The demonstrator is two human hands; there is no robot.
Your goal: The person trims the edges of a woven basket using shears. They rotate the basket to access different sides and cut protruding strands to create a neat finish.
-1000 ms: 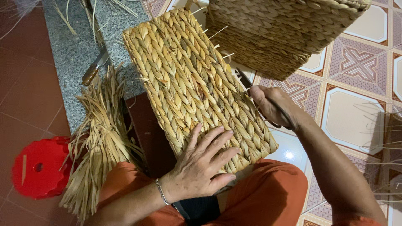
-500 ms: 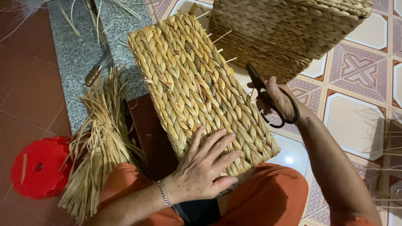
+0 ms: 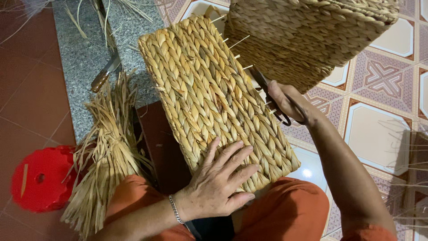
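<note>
A rectangular woven straw basket point(image 3: 209, 89) lies tilted across my lap, its braided side up. My left hand point(image 3: 220, 180) rests flat on its near end, fingers spread, pressing it down. My right hand point(image 3: 290, 102) grips black scissors point(image 3: 272, 96) at the basket's right edge, where thin pale sticks poke out of the weave. The scissor blades point up along that edge, partly hidden behind a second basket.
A second, larger woven basket point(image 3: 307, 35) stands at the upper right on the patterned floor tiles point(image 3: 379, 129). A bundle of dry straw point(image 3: 107, 151) lies at my left, beside a red plastic stool point(image 3: 42, 178). A knife point(image 3: 104, 73) rests on the grey stone strip point(image 3: 84, 58).
My right hand has brought the scissors back in against the basket's right edge and up toward the protruding sticks. My left hand has stayed flat on the basket.
</note>
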